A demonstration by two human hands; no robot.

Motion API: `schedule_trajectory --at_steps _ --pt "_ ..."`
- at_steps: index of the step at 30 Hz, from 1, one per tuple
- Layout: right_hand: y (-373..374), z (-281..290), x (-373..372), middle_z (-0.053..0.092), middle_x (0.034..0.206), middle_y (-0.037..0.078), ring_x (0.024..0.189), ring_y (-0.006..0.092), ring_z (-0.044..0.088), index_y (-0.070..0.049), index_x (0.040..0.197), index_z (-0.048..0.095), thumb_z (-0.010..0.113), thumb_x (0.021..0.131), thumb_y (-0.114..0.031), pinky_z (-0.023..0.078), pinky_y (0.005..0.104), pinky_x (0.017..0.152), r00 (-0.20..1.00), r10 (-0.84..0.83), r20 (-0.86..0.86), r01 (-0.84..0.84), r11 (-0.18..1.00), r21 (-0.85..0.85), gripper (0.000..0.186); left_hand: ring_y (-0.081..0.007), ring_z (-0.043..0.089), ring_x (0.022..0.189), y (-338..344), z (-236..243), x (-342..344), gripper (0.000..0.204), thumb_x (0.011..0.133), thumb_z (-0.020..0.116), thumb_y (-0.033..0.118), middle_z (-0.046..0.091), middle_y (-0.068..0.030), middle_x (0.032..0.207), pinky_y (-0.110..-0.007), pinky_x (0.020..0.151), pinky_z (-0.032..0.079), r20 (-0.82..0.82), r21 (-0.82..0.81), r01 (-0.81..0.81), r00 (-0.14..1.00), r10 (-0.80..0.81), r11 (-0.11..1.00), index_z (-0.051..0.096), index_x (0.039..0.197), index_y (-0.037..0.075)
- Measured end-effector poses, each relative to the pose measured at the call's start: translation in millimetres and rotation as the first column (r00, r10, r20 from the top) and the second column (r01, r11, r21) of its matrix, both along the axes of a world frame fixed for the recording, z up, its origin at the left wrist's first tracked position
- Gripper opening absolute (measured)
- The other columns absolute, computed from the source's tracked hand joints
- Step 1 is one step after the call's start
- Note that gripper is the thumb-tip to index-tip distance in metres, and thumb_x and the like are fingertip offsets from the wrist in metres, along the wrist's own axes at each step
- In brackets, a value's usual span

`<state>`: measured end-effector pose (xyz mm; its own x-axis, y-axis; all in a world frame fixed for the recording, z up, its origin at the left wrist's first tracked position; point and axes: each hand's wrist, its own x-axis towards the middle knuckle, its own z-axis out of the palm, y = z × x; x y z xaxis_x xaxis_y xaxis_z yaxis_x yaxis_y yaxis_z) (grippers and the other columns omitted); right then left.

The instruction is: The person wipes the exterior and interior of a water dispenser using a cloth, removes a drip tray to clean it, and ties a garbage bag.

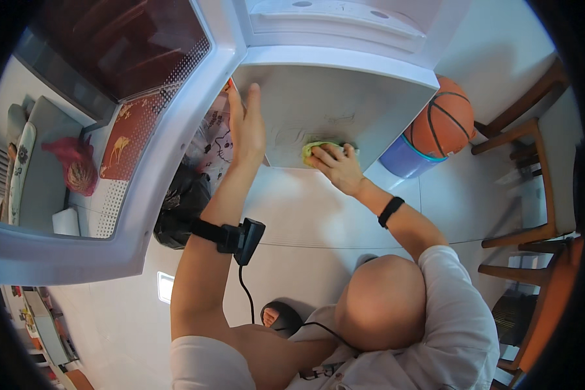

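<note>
My right hand (340, 168) has its fingers curled over a yellow-green cloth (313, 148) and presses it to the lower part of a grey panel (331, 91). Dark smears show on the panel just left of and above the cloth. At the panel's left edge is my left hand (248, 130), upright with its fingers stretched out; it holds nothing that I can see. A small orange-red thing (229, 84) shows by its fingertips. The panel belongs to a white cabinet (344, 55), whose glass door (159, 143) stands open on the left.
A basketball (445, 117) rests on a purple bucket (406, 158) right of the panel. Wooden chairs (543, 182) stand farther right. Below the open door lies a black plastic bag (182, 201), beside a pink printed bag (220, 146). A cable (248, 292) hangs from my left forearm.
</note>
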<state>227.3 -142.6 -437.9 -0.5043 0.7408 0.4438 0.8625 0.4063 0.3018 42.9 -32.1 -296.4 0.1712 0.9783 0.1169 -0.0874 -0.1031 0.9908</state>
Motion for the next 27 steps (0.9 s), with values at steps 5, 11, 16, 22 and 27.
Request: schedule_trajectory --at_steps 5,11,16,22,27 --pt "-44 78 31 0.048 0.109 0.013 0.106 0.0302 0.042 -0.008 0.106 0.057 0.057 0.066 -0.002 0.032 0.0420 0.090 0.754 -0.047 -0.655 0.289 0.919 0.267 0.041 -0.0177 0.048 0.108 -10 7 12 0.042 0.091 0.047 0.028 0.049 -0.0092 0.122 -0.029 0.096 0.033 -0.060 0.246 -0.191 0.975 0.212 0.950 0.042 0.127 0.007" --pt "-64 152 66 0.042 0.128 0.015 0.118 0.0257 0.040 0.002 0.127 0.041 0.044 0.066 0.002 0.029 0.0349 0.102 -0.076 0.215 -0.974 0.272 0.944 0.187 0.061 -0.0212 0.047 0.112 16 -16 -89 0.052 0.091 0.043 0.038 0.046 -0.0123 0.125 -0.032 0.095 0.037 0.248 0.280 -0.335 0.931 0.270 0.900 0.036 0.131 0.005" --pt "-76 154 86 0.045 0.130 0.012 0.119 0.0200 0.043 -0.002 0.135 0.036 0.046 0.065 0.000 0.031 0.0292 0.100 -0.216 -0.152 -0.965 -0.076 0.987 -0.138 0.071 -0.0216 0.046 0.115 -4 45 -111 0.074 0.089 0.030 0.061 0.043 -0.0178 0.128 -0.029 0.091 0.043 0.472 0.244 0.203 0.829 -0.299 0.948 0.026 0.137 0.005" --pt "-83 163 84 0.052 0.114 0.007 0.103 0.0159 0.051 -0.002 0.127 0.045 0.048 0.063 0.001 0.037 0.0273 0.094 -0.290 -0.187 -0.938 -0.184 0.973 -0.137 0.064 -0.0267 0.042 0.122 -21 77 -116 0.088 0.082 0.028 0.071 0.023 -0.0217 0.142 -0.032 0.092 0.046 0.377 0.307 0.335 0.817 -0.437 0.891 0.013 0.141 0.008" --pt "-95 160 84 0.052 0.111 0.006 0.104 0.0155 0.050 -0.002 0.125 0.047 0.049 0.060 0.001 0.037 0.0265 0.093 -0.235 -0.209 -0.949 -0.231 0.961 -0.154 0.065 -0.0235 0.045 0.115 -42 81 -76 0.073 0.089 0.027 0.061 0.036 -0.0185 0.129 -0.030 0.093 0.044 0.350 0.377 0.215 0.867 -0.354 0.901 0.023 0.135 0.004"
